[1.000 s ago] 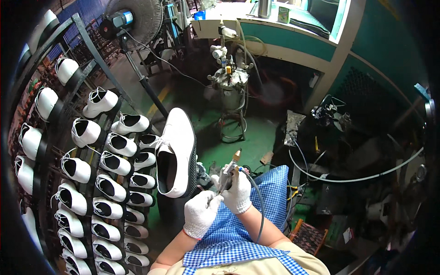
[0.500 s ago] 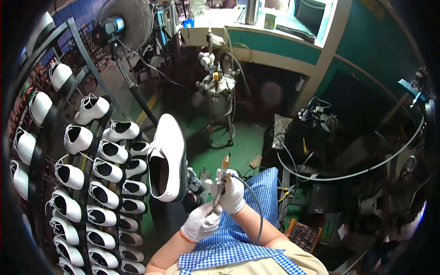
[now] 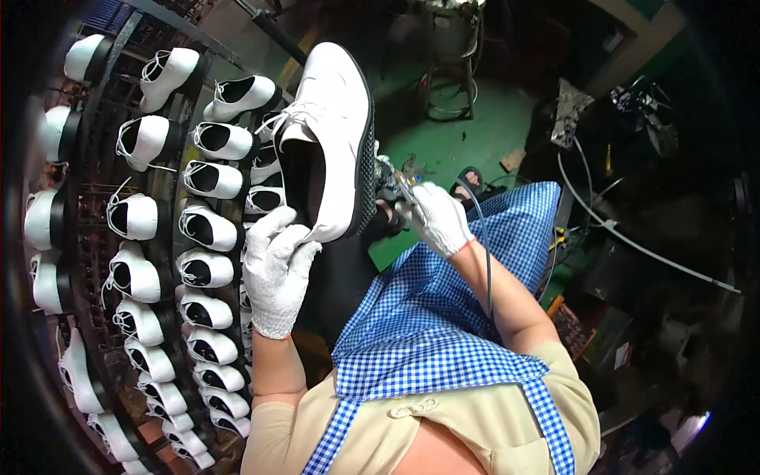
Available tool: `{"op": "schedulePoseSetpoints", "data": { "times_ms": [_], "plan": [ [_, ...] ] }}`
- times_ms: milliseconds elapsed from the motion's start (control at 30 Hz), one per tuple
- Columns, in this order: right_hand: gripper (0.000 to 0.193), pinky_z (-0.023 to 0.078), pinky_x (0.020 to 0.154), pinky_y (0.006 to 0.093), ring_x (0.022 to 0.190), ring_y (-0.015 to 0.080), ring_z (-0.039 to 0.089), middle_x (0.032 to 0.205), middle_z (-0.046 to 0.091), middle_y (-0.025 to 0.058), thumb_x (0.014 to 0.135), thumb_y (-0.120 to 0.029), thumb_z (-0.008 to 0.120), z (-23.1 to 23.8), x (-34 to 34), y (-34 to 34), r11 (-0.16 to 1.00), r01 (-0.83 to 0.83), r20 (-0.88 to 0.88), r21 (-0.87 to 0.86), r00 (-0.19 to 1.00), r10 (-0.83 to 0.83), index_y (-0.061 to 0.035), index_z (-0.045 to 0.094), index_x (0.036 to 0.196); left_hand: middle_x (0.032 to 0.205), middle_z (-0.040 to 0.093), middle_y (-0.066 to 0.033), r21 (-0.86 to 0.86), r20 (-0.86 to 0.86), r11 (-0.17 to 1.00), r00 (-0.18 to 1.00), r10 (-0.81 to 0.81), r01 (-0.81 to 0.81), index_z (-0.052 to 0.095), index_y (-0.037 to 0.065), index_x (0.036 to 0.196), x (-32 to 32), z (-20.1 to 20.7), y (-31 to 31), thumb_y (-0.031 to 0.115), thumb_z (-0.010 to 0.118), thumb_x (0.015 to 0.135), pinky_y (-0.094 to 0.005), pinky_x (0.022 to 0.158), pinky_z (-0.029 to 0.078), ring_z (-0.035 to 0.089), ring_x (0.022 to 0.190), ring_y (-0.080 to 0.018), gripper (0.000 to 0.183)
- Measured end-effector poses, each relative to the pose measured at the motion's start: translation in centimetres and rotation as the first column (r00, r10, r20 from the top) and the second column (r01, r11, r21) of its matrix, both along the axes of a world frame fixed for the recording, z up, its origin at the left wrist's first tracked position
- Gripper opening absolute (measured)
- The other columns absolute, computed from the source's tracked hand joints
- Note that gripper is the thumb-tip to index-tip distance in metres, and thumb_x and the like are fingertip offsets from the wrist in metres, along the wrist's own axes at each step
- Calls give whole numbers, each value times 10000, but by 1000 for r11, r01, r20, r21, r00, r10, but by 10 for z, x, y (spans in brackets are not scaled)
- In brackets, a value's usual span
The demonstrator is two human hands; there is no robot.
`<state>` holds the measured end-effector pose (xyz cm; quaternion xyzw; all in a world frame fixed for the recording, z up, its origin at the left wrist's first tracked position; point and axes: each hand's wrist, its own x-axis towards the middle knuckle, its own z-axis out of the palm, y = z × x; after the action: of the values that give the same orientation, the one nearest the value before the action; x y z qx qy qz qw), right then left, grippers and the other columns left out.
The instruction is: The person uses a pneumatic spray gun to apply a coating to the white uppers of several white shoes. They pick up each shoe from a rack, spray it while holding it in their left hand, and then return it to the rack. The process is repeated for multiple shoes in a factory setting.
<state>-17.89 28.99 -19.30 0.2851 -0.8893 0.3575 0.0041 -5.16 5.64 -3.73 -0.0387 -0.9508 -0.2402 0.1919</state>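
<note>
A large white lace-up shoe (image 3: 342, 150) with a dark textured sole stands toe-up in front of me, its dark opening toward the left. My left hand (image 3: 279, 265), in a white knit glove, is at the heel with fingers and thumb bent against its rim; part of the grip is hidden. My right hand (image 3: 439, 218), gloved too, is closed around a metal spray gun (image 3: 407, 188) with a thin grey hose (image 3: 484, 245) running back along my forearm. The gun is to the right of the sole, apart from it.
On the left, a dark rack (image 3: 176, 237) carries columns of white shoes (image 3: 207, 269). A metal stand (image 3: 451, 75) rises from the green floor (image 3: 507, 119) ahead. A pale hose (image 3: 657, 249) arcs across the right side. My blue checked apron (image 3: 443, 317) covers my lap.
My left hand has left the spray gun and moved left to the shoe's heel. The right hand has shifted right with the gun. The view has tilted down, so fan and window are gone.
</note>
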Motion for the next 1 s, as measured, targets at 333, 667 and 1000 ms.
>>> {"op": "schedulePoseSetpoints", "data": {
  "times_ms": [333,667,1000],
  "plan": [
    [219,512,710,418,791,332,638,877,612,145,983,-271,647,18,-3,14,916,77,314,-394,948,55,-86,669,1099,1078,650,-97,-150,-59,988,998,-34,25,696,118,1143,-12,24,25,-24,827,749,-367,781,548,647,936,-272,439],
    [313,506,722,376,789,281,623,881,610,135,1026,-323,593,77,-4,24,824,24,483,-566,819,309,-56,653,1180,1015,644,-62,-119,-122,992,990,-65,50,768,134,1074,-7,9,17,-99,840,668,-324,767,544,647,919,-237,473],
    [262,502,676,338,725,229,625,834,634,110,989,-250,672,78,-3,10,725,120,493,-678,806,328,-55,667,1165,1058,645,-70,-47,-127,999,992,-25,20,771,132,1086,1,4,14,-105,823,708,-306,765,528,640,932,-223,449]
  ]
}}
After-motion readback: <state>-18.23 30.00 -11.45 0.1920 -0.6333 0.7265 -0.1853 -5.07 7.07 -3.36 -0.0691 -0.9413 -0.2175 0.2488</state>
